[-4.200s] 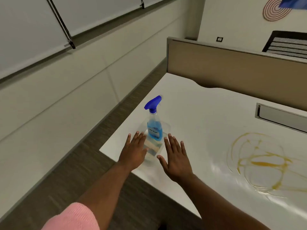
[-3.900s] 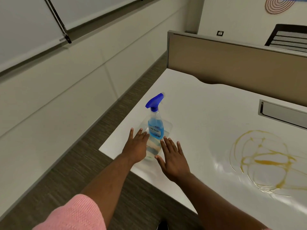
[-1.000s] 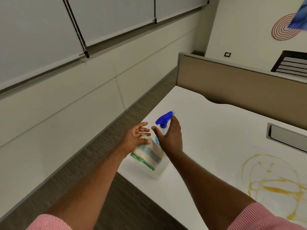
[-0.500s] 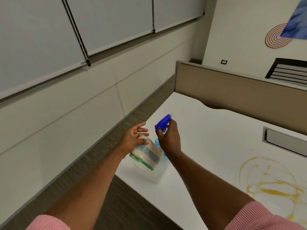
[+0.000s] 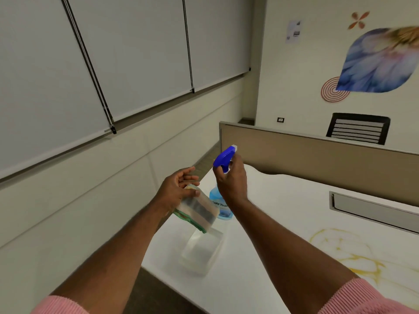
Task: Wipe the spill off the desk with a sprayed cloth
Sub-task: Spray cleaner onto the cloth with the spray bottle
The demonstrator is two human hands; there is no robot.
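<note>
Here your right hand (image 5: 231, 184) grips the spray bottle (image 5: 221, 205), part full of blue liquid, above the table (image 5: 283, 211); your left hand (image 5: 175, 191) loosely holds the folded cloth (image 5: 198, 210) beside it, spill (image 5: 344, 252) well right.

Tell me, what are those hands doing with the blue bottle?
The right hand holds up a spray bottle by its blue trigger top. The left hand holds a folded cloth beside it, above the white desk. The yellow spill on the desk is not yet wiped.
</note>
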